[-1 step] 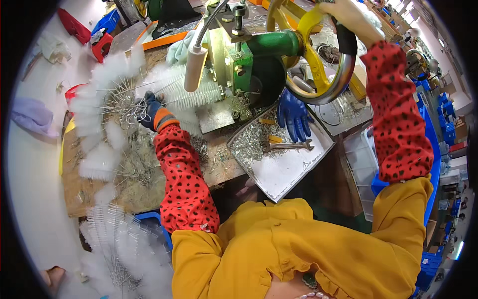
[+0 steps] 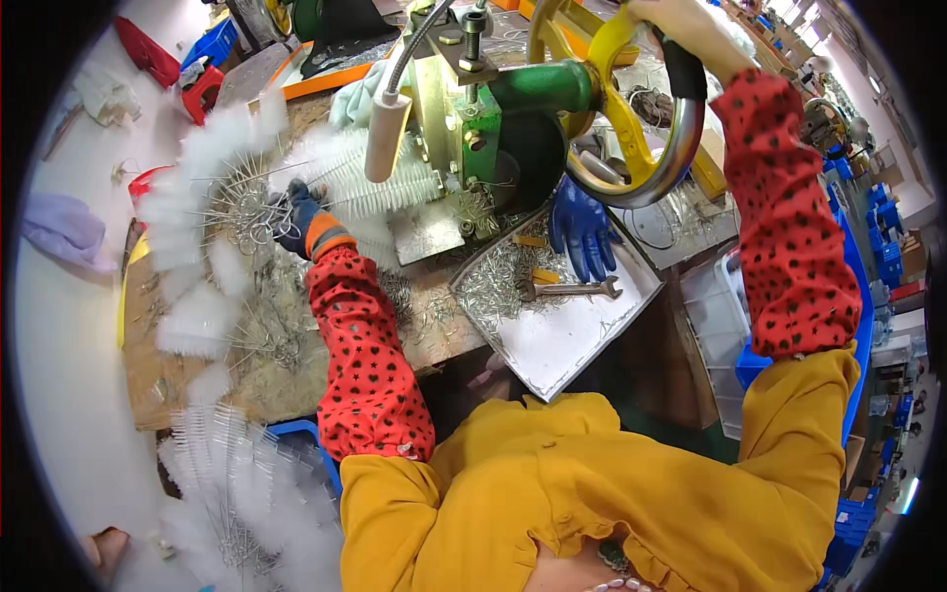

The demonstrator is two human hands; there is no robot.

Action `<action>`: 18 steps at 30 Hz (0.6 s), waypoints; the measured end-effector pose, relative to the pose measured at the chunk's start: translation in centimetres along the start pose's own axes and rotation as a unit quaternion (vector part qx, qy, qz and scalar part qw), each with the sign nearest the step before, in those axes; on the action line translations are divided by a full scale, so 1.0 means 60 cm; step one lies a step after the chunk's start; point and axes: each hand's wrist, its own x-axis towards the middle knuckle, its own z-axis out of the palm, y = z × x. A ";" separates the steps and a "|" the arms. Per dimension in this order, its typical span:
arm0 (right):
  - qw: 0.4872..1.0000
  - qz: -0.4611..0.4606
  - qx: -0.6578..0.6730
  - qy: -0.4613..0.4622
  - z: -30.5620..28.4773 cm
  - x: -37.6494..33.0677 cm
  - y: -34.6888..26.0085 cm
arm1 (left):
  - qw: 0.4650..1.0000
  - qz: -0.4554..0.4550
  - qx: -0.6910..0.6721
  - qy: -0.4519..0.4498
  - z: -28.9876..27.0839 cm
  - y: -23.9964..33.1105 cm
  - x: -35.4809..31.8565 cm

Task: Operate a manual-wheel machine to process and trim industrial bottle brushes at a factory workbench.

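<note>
My left hand (image 2: 296, 221), in a dark blue glove with an orange cuff, is closed at the wire end of a white-bristled brush (image 2: 380, 187). That brush reaches right, toward the green hand press (image 2: 478, 148); its far end meets the press's lower front. Wire loops (image 2: 247, 212) of several other brushes fan out just left of the glove. My bare right hand (image 2: 681, 25) grips the top of the press's handwheel (image 2: 631, 187), which has yellow spokes and a metal rim with a black sleeve. Some fingertips there are hidden or cut off by the frame's upper edge.
A white tray (image 2: 552, 350) in front of the press holds metal bits, a wrench (image 2: 572, 289) and a blue glove (image 2: 582, 232). A white lamp (image 2: 388, 138) hangs before the press. More brushes (image 2: 227, 474) are piled lower left. A clear bin (image 2: 712, 331) stands right.
My right hand has shifted slightly left on the handwheel, its forearm moving with it. My left hand stays at the brush wires.
</note>
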 end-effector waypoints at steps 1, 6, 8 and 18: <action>1.000 0.001 -0.002 0.001 0.001 0.013 0.002 | 1.000 -0.005 0.007 -0.008 0.001 -0.002 -0.001; 0.988 -0.090 -0.122 -0.041 -0.011 0.034 0.040 | 0.997 -0.026 0.032 -0.059 0.016 -0.020 -0.008; 0.999 0.010 -0.007 -0.048 0.013 0.019 -0.023 | 0.997 -0.015 0.054 -0.053 -0.027 -0.009 0.023; 0.876 0.106 0.317 0.348 0.229 -0.295 0.005 | 0.967 -0.048 0.030 -0.250 -0.020 0.037 -0.025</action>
